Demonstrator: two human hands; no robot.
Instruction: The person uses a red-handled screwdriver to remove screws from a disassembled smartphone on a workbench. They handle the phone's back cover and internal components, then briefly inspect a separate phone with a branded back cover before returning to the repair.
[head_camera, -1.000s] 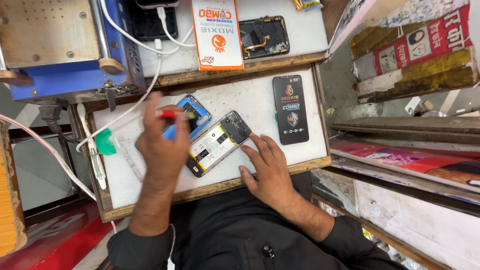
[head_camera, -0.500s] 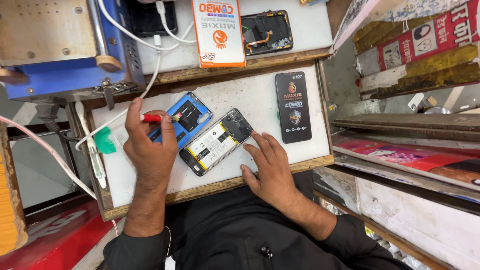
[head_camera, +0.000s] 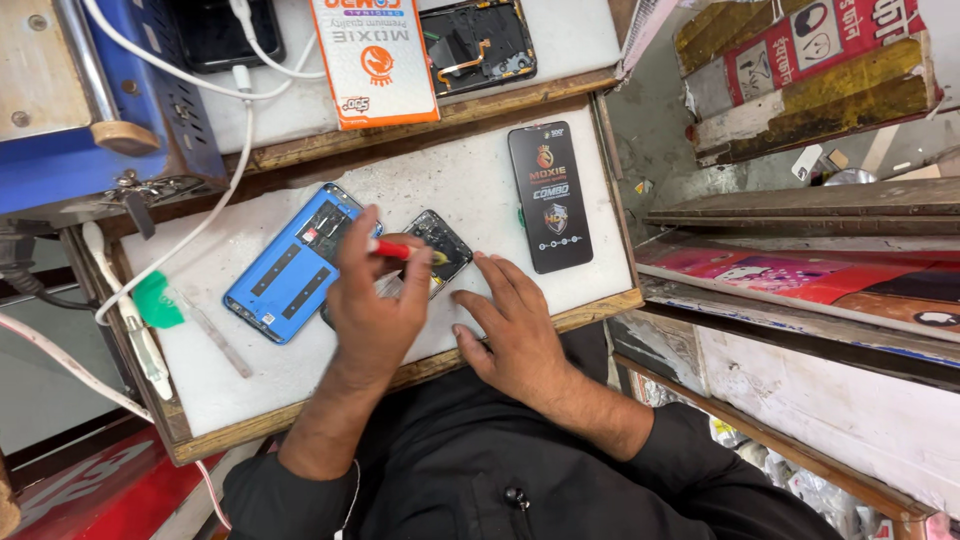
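Workbench (head_camera: 250, 395): white top, worn wooden frame, scuffed. Upper shelf (head_camera: 560, 40): white, wood-edged, beyond the fingers. Blue machine (head_camera: 90, 160): metal, left of the fingers, white cable (head_camera: 190, 235) trailing from it. Stacked boards (head_camera: 800, 215): right of the fingers. Red floor patch (head_camera: 90, 490): lower left. Light: even, soft.

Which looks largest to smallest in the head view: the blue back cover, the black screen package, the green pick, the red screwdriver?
1. Blue back cover.
2. Black screen package, slightly smaller; they lie at a similar distance, so the gap is small.
3. Green pick.
4. Red screwdriver, mostly hidden in the left hand, so its rank is unsure.
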